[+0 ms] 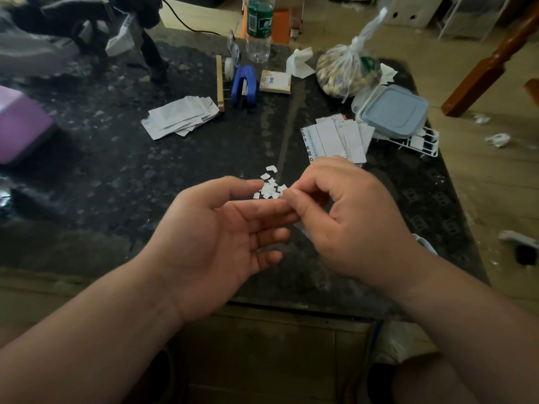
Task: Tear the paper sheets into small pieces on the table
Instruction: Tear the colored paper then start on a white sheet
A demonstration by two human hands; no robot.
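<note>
Left hand (221, 237): is lying palm up with its fingers loosely stretched toward the right hand, the fingertips touching that hand's thumb; it is gripping nothing that shows.
Right hand (350, 223): is curling its fingers, with thumb and forefinger pinching a paper strip.
Paper strip (301, 230): is mostly hidden; only a pale edge is sticking out beneath the right thumb, just past the left fingertips.
Small pieces (269, 189): are lying in a loose white heap on the table (145, 185), just beyond where the two hands are meeting.
Printed sheets (335, 139): are sitting in a fanned stack just beyond the right hand.
Folded sheets (180, 116): are resting in a stack well beyond the left hand.
Blue stapler (244, 86): is standing farther out, beyond both hands.
Lidded container (392, 110): is sitting beyond the right hand, to the right of the printed sheets.
</note>
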